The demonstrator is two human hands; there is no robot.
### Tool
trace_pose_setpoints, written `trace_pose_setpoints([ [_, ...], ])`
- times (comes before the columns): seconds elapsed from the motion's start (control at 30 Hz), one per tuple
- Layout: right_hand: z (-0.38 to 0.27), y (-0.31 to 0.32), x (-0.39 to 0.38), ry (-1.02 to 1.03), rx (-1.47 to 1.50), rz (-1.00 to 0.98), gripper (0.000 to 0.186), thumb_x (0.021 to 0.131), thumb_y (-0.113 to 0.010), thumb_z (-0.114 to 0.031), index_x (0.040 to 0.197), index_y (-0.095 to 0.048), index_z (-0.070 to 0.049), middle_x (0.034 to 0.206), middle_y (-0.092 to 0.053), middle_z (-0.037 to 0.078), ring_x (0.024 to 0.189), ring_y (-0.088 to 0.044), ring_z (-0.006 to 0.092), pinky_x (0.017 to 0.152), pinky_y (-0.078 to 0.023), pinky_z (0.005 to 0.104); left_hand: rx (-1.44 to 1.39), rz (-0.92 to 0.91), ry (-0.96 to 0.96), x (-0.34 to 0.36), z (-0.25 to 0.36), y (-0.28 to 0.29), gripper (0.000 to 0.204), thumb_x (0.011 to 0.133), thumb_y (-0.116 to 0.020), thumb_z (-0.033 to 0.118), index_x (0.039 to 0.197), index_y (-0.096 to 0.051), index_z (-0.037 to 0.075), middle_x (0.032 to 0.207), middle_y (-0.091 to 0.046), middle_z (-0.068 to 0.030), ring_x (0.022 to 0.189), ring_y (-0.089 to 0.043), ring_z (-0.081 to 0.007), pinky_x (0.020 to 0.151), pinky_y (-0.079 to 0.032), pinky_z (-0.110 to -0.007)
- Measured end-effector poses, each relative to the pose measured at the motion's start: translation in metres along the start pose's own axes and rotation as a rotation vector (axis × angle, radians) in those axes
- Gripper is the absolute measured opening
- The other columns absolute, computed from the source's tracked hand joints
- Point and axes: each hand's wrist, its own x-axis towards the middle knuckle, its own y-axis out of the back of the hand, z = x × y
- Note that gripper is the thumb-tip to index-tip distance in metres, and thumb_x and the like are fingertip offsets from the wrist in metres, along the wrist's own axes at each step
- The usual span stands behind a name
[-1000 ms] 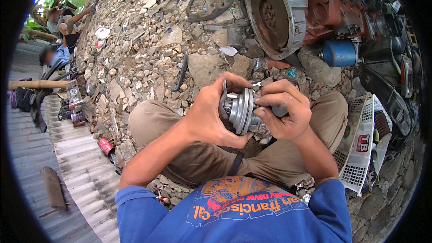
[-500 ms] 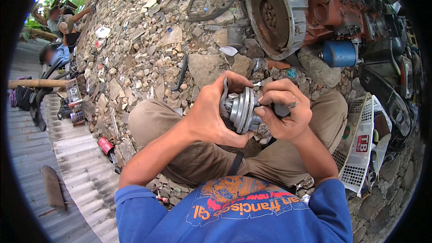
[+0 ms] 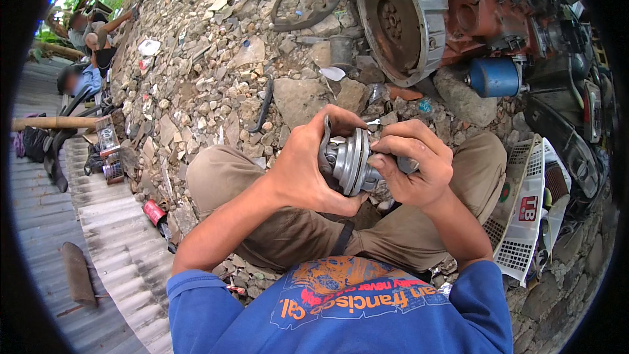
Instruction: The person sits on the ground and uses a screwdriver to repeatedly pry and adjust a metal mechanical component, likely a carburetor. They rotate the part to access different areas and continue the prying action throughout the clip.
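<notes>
My left hand (image 3: 301, 170) is wrapped round a round silver metal part (image 3: 354, 164) with stacked flanges, held above my crossed legs. A dark, thin plate edge shows between that hand's fingers and the part. My right hand (image 3: 422, 170) has its fingers curled at the part's right side, thumb and index finger pinched on a small piece there that is too small to make out. A greyish cylindrical end of the part is partly hidden behind those fingers.
A rusty red engine (image 3: 472, 13) with grey bell housing (image 3: 429, 33) and blue cylinder (image 3: 491, 78) stands upper right. A white crate (image 3: 517, 242) is at right. Corrugated sheets (image 3: 111, 242) lie left, two other people (image 3: 88, 78) beyond them. Rubble (image 3: 177, 92) covers the ground, with a black hose (image 3: 262, 108).
My right hand's fingers have shifted slightly at the side of the metal part, most visibly since half a second ago. My left hand stays wrapped round it in the same place.
</notes>
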Motion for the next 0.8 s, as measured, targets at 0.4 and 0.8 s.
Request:
trace_pose_setpoints([
  [0.4,0.0019,0.0023,-0.0009,-0.019,0.013,-0.038,0.025,0.070,-0.084,-0.003,0.091,-0.070,0.000,0.088,-0.066,0.014,0.074,-0.066,0.0243,0.062,-0.054,0.0325,0.007,-0.014,0.039,-0.0003,0.0059,0.0009,0.078,0.050,-0.085,0.017,0.118,-0.051,0.001,0.104,-0.062,-0.0078,0.098,-0.061,-0.0147,0.091,-0.048,-0.031],
  [0.8,0.0059,-0.0002,0.0044,-0.042,0.068,-0.014,0.026,0.072,-0.080,0.002,0.095,-0.068,0.001,0.091,-0.067,0.015,0.077,-0.067,0.0254,0.065,-0.054,0.0329,-0.009,0.034,0.013,0.0033,-0.0020,0.0036,0.079,0.050,-0.085,0.016,0.119,-0.051,0.000,0.104,-0.062,-0.0084,0.099,-0.061,-0.0151,0.093,-0.047,-0.031],
])
